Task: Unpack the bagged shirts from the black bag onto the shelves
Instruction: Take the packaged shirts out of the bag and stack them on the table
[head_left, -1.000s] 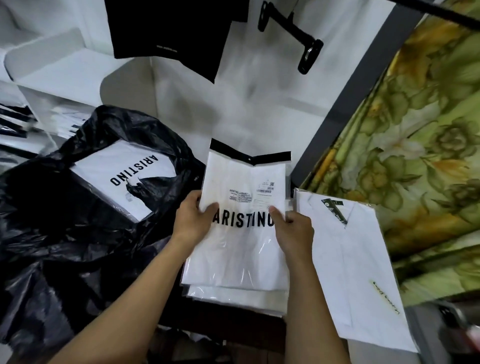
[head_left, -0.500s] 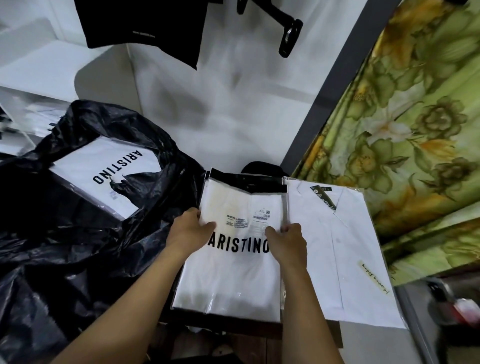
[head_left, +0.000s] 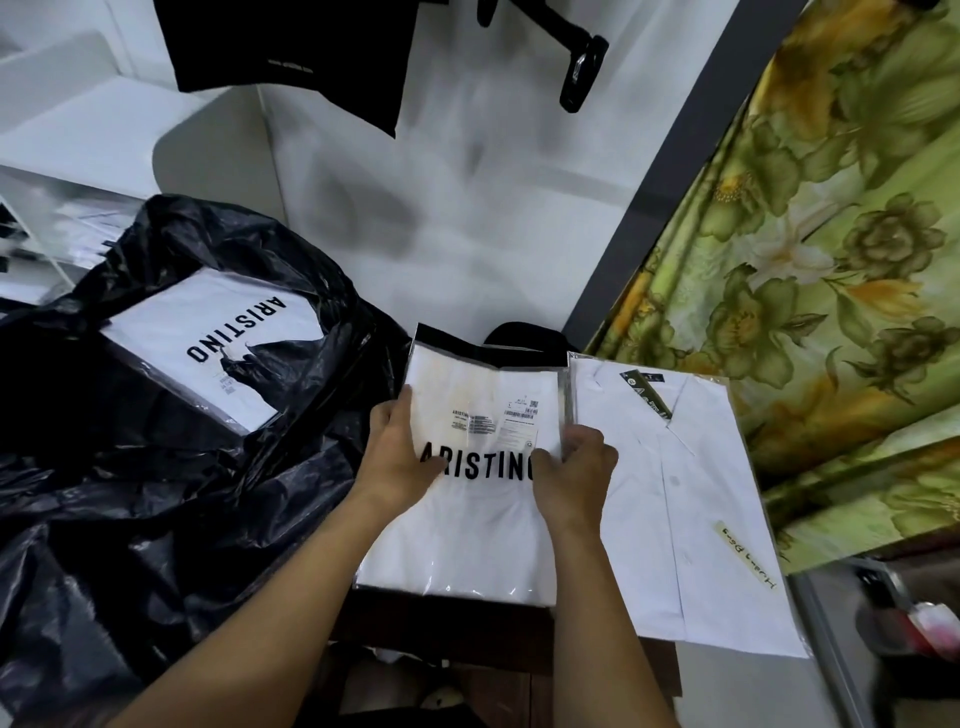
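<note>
Pinching the clear-bagged white shirt (head_left: 470, 535), left hand (head_left: 397, 460) and right hand (head_left: 576, 480) curl fingers round its edges. Black plastic bag (head_left: 156, 519) sits at nine o'clock.

Three bagged shirts (head_left: 171, 338) (head_left: 483, 525) (head_left: 691, 493), one black bag (head_left: 130, 519), two hands (head_left: 397, 457) (head_left: 576, 478), one hanger (head_left: 576, 57).

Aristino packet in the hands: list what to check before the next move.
1. Grip: left hand and right hand each hold a side of the Aristino packet: ok.
2. Label faces up, readable: ok.
3. Packet clear of the collared shirt packet beside it: cannot tell, their edges meet.
4. Black bag emptied: not ok, a second packet lies in its mouth.
5. Room on the shelf at far left: cannot tell.
</note>
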